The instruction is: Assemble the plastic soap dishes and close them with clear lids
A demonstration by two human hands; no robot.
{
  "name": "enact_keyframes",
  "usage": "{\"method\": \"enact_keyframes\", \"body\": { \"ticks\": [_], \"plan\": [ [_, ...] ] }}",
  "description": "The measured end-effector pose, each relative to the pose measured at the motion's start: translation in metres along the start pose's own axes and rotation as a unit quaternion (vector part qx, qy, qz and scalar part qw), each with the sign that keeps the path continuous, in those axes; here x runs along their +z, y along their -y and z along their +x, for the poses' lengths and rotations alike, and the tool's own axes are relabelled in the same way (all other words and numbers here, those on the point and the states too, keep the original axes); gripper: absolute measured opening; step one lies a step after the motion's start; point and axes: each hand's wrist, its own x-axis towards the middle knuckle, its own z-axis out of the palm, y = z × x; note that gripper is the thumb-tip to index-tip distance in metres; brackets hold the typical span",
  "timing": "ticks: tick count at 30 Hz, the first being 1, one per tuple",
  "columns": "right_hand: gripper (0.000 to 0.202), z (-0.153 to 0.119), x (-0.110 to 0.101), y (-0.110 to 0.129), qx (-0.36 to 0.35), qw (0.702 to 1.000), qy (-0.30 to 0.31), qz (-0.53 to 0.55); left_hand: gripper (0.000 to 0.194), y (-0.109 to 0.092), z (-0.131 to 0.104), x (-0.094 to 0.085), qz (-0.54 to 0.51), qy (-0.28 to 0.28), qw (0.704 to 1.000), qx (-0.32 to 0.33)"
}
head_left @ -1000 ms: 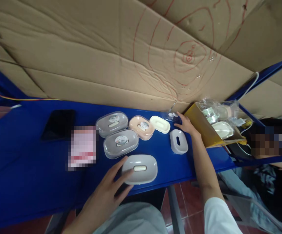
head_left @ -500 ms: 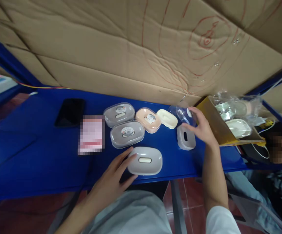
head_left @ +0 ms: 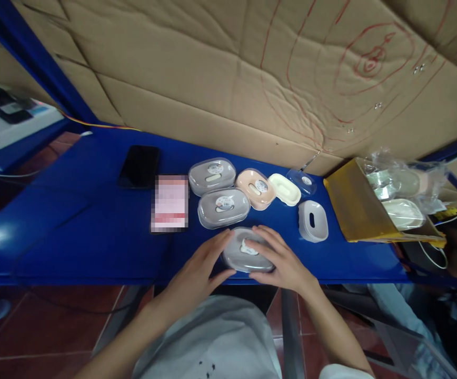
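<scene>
Grey soap case (head_left: 241,253) at desk (head_left: 94,237) edge, long axis left-right; I see left hand (head_left: 197,271) and right hand (head_left: 278,258) flanking it, both grips closed on case, equally near.

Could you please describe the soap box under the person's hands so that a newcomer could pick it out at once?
On the blue table, look at its near edge, in front of the row of oval soap boxes along the cardboard wall. The grey soap box lies there between the left hand and the right hand. Unlike its neighbours, it is the only one with hands on it.

black phone (head_left: 139,166), yellow box (head_left: 355,205) — cardboard wall (head_left: 212,79)
</scene>
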Motion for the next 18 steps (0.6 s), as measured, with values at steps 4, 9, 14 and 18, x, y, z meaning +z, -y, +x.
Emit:
{"method": "enact_keyframes", "body": {
  "ticks": [4, 9, 14, 18],
  "plan": [
    [0.08, -0.01, 0.008, -0.002, -0.009, 0.999, -0.021, -0.045, 0.07, 0.001, 0.0, -0.001, 0.01, 0.012, 1.0, -0.001],
    [0.094, -0.017, 0.015, 0.0, -0.02, 0.997, -0.042, -0.06, 0.064, 0.002, -0.001, -0.001, 0.018, 0.02, 1.0, -0.002],
    [0.099, -0.02, 0.017, 0.002, -0.02, 0.995, -0.043, -0.082, 0.06, 0.001, -0.001, 0.0, 0.021, 0.016, 1.0, -0.003],
    [0.092, -0.019, 0.017, 0.0, 0.004, 0.998, -0.048, -0.042, 0.061, 0.001, -0.001, 0.0, 0.027, 0.003, 1.0, -0.001]
  ]
}}
